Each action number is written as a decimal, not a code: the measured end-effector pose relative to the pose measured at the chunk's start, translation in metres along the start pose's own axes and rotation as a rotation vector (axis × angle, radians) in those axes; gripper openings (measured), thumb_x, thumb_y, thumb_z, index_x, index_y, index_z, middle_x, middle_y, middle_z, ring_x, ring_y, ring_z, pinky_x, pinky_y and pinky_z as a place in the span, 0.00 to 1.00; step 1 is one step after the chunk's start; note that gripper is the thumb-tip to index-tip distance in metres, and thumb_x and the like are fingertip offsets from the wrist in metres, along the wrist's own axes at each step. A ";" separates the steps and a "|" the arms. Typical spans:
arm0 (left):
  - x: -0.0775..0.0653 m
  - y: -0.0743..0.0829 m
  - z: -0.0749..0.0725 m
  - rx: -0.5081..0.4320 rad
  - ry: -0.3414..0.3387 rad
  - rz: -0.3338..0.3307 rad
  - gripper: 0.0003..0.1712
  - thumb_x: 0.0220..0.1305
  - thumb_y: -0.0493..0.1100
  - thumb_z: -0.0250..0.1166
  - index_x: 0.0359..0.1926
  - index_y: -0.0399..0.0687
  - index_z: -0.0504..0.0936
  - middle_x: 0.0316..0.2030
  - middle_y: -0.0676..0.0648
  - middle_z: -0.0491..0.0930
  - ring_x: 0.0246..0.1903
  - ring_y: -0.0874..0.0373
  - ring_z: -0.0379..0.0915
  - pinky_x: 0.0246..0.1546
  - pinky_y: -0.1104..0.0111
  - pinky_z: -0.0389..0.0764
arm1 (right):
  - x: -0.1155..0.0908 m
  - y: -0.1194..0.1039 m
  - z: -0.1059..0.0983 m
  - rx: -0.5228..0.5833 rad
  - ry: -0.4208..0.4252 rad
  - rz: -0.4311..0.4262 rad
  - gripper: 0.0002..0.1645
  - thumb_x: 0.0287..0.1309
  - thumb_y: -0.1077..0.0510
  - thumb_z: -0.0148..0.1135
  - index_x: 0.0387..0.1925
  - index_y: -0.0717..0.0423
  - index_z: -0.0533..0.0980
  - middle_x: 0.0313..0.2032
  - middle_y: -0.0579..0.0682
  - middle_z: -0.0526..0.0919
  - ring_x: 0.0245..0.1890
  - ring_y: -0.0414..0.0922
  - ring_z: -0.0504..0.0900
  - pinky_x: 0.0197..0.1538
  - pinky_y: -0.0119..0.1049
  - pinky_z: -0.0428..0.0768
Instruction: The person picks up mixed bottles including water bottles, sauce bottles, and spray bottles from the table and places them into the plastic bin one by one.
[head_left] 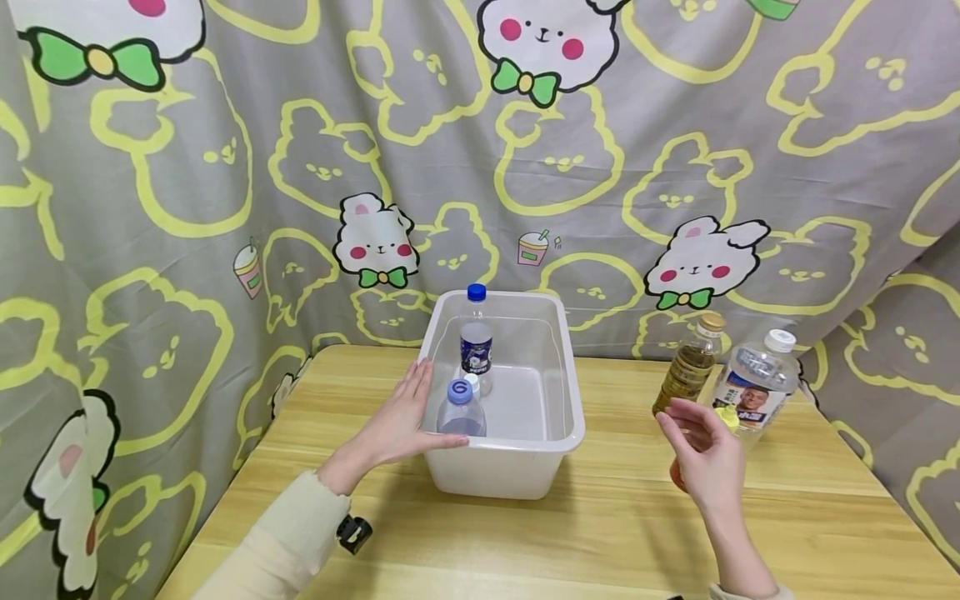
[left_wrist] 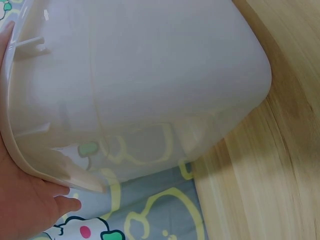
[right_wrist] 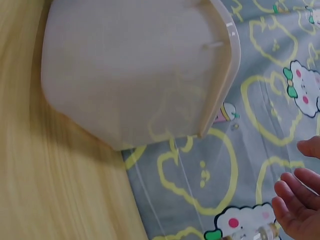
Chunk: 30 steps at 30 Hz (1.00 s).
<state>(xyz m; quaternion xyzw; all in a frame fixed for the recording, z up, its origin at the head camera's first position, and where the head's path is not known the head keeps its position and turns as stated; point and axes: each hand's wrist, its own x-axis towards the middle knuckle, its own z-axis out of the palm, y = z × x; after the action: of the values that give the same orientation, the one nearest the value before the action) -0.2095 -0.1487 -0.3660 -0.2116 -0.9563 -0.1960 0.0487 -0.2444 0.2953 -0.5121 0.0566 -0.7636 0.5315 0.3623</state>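
My left hand (head_left: 397, 421) rests on the near left corner of a white plastic bin (head_left: 517, 475), its fingers stretched along the rim. In the left wrist view that hand (left_wrist: 25, 200) lies against the bin's edge. Inside the bin stand a bottle with a blue cap and dark blue label (head_left: 476, 346) and a clear bottle with a purple-blue cap (head_left: 459, 412); a white cap (head_left: 472, 381) shows behind the latter. My right hand (head_left: 708, 458) hovers with loosely bent fingers and nothing in them, in front of a yellow-topped item (head_left: 727, 416) that it mostly hides.
Right of the bin, an oil bottle with a gold cap (head_left: 688, 367) stands beside a large clear bottle with a white cap (head_left: 756, 383). A wooden table (head_left: 615, 533) carries everything. A patterned grey curtain (head_left: 450, 167) hangs behind and along the sides.
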 end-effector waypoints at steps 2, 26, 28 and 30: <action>0.000 0.000 0.000 0.001 0.002 0.000 0.71 0.36 0.82 0.50 0.66 0.32 0.40 0.66 0.36 0.37 0.65 0.47 0.28 0.62 0.56 0.44 | 0.000 0.020 -0.004 -0.064 0.042 0.010 0.22 0.45 0.53 0.68 0.46 0.44 0.77 0.38 0.45 0.82 0.34 0.41 0.80 0.34 0.23 0.76; 0.000 0.000 0.000 0.004 0.000 -0.001 0.71 0.36 0.81 0.51 0.66 0.32 0.41 0.66 0.36 0.37 0.65 0.48 0.28 0.62 0.56 0.44 | 0.007 0.040 -0.050 -0.175 0.277 0.232 0.27 0.37 0.49 0.72 0.45 0.45 0.76 0.34 0.47 0.80 0.31 0.38 0.78 0.29 0.18 0.75; 0.000 0.000 0.000 0.005 0.000 -0.001 0.71 0.36 0.81 0.51 0.66 0.32 0.41 0.66 0.36 0.37 0.65 0.48 0.28 0.62 0.56 0.44 | 0.007 0.041 -0.052 -0.186 0.284 0.263 0.28 0.36 0.48 0.72 0.45 0.44 0.75 0.35 0.46 0.80 0.31 0.38 0.77 0.29 0.18 0.75; 0.000 0.000 0.000 0.004 -0.001 0.000 0.71 0.36 0.81 0.51 0.66 0.31 0.41 0.66 0.36 0.37 0.65 0.48 0.28 0.62 0.55 0.45 | 0.007 0.041 -0.054 -0.188 0.291 0.294 0.30 0.34 0.48 0.73 0.45 0.45 0.75 0.35 0.46 0.79 0.31 0.38 0.77 0.28 0.17 0.74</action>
<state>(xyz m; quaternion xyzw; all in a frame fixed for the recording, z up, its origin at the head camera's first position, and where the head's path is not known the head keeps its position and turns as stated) -0.2091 -0.1488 -0.3656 -0.2116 -0.9567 -0.1939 0.0489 -0.2425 0.3606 -0.5296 -0.1664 -0.7494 0.5078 0.3909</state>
